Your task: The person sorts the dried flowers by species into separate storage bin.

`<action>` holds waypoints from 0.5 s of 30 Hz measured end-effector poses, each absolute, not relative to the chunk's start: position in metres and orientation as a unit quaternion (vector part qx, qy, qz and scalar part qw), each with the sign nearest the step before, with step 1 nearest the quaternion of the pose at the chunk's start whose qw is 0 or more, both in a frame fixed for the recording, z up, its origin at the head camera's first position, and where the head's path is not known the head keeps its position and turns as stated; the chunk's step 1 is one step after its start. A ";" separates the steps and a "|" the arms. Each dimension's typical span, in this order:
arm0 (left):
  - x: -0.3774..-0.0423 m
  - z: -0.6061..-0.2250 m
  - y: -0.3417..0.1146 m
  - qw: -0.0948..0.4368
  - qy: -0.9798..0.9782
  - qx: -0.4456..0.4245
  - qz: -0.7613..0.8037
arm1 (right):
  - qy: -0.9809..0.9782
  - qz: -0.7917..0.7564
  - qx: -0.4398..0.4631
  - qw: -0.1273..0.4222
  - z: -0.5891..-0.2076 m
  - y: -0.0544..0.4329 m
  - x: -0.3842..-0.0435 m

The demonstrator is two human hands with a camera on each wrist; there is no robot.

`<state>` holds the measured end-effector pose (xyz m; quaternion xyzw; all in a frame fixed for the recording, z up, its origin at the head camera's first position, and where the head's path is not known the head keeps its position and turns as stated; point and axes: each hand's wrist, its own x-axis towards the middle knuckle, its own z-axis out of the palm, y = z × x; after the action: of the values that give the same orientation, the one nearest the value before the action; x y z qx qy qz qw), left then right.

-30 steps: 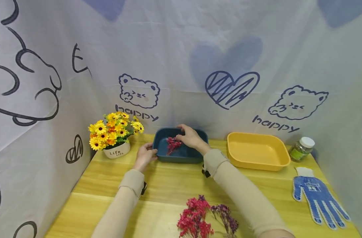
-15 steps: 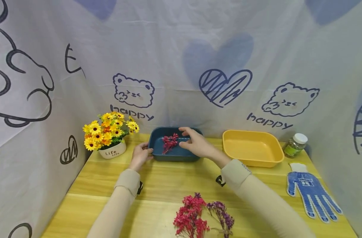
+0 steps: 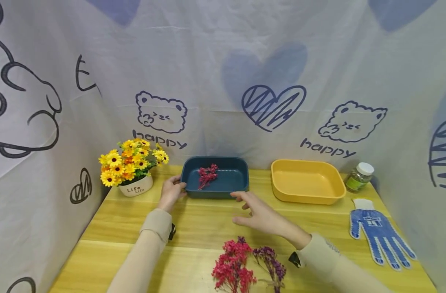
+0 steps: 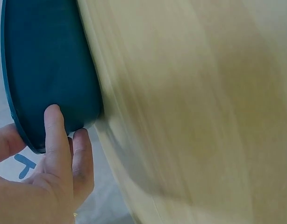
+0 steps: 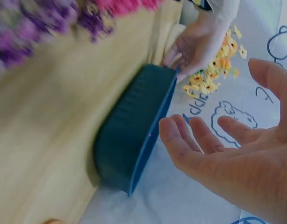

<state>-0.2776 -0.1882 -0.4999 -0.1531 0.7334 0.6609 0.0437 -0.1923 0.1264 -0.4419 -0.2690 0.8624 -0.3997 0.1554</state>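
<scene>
A dark teal tray (image 3: 226,193) stands near the back of the table, with a small pink dried flower sprig (image 3: 208,175) lying in its left part. My left hand (image 3: 172,191) holds the tray's left end; in the left wrist view the thumb (image 4: 8,142) is at the rim and the fingers lie against the outer wall. My right hand (image 3: 257,213) is in the air in front of the tray's right corner, fingers spread and holding nothing. Below it on the table lie a pink dried flower bunch (image 3: 233,266) and a purple dried flower bunch (image 3: 270,264).
A yellow tray (image 3: 307,183) stands right of the teal one, with a white-lidded jar (image 3: 358,179) beside it. A blue and white work glove (image 3: 380,236) lies at the right. Yellow artificial flowers in a white pot (image 3: 136,187) stand at the left. A printed cloth hangs behind.
My right hand has let go of the pink sprig, which stays in the teal tray, and has drawn back out toward the front right. My left hand has stayed at the tray's end.
</scene>
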 end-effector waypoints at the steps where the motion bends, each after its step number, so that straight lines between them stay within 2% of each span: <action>1: -0.277 -0.500 -0.188 0.042 0.734 -0.154 0.660 | 0.860 -0.401 -0.270 0.163 -0.445 0.128 -0.188; 9: -0.279 -0.504 -0.189 0.051 0.730 -0.159 0.663 | 0.858 -0.374 -0.267 0.229 -0.461 0.134 -0.154; 15: -0.279 -0.503 -0.188 0.052 0.726 -0.157 0.667 | 0.880 -0.302 -0.274 0.241 -0.471 0.129 -0.136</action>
<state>-0.2787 -0.1884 -0.5034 -0.1574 0.7260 0.6674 0.0524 -0.1357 0.1291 -0.4714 -0.2743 0.8804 -0.3024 0.2413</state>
